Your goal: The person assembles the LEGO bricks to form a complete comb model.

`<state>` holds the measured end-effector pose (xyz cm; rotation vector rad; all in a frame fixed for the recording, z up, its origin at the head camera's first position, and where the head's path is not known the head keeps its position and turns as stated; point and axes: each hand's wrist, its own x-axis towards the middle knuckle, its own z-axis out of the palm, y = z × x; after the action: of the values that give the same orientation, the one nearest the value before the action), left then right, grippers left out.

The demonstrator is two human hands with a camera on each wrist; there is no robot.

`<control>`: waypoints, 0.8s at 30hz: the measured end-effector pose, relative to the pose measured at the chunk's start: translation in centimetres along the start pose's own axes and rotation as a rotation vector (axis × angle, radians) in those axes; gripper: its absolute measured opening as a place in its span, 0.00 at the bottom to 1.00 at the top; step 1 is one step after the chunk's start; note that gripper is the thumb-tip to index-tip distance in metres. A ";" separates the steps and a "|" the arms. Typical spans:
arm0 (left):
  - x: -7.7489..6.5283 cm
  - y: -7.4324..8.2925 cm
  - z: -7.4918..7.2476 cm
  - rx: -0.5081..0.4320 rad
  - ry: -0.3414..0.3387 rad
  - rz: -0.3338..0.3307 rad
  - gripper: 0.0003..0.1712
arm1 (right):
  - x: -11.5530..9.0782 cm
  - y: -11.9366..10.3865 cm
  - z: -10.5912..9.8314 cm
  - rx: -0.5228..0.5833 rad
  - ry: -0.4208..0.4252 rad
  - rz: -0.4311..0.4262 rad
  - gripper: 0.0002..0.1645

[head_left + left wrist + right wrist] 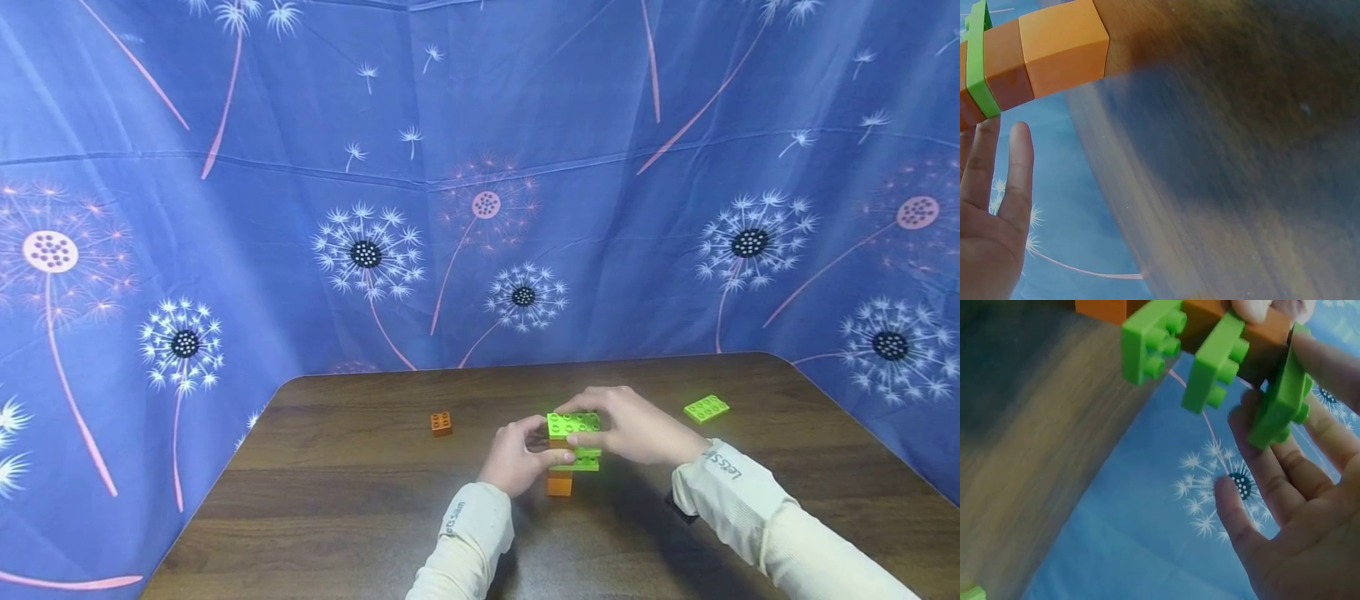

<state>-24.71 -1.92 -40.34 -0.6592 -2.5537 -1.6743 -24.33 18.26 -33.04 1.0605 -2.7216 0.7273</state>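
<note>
A tower of orange toy building bricks and studded green plates stands on the table. My left hand steadies it from the left, thumb on the near side just under the top plate, fingers behind. At the top, my right hand pinches the uppermost green plate between thumb and fingers. Three green plates stick out sideways from the orange column in the right wrist view, the nearest plate in the right fingers. The left wrist view shows the lower orange brick below a green plate.
A small orange brick lies to the left of the tower, toward the back. Another green plate is at the back right, beyond my right wrist. A blue dandelion-print cloth hangs behind the brown wooden table.
</note>
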 end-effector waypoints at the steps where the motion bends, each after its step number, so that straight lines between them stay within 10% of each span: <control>1: 0.0 0.0 0.0 0.004 0.001 0.003 0.20 | 0.1 0.0 -0.2 0.000 -0.015 0.005 0.22; 24: 0.0 -0.2 -0.5 0.002 -0.050 -0.009 0.21 | 0.6 -1.9 -0.4 -0.073 -0.057 0.146 0.18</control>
<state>-24.92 -2.48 -40.32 -0.6987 -2.5959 -1.6785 -23.53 16.89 -31.77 0.8876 -2.8742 0.6213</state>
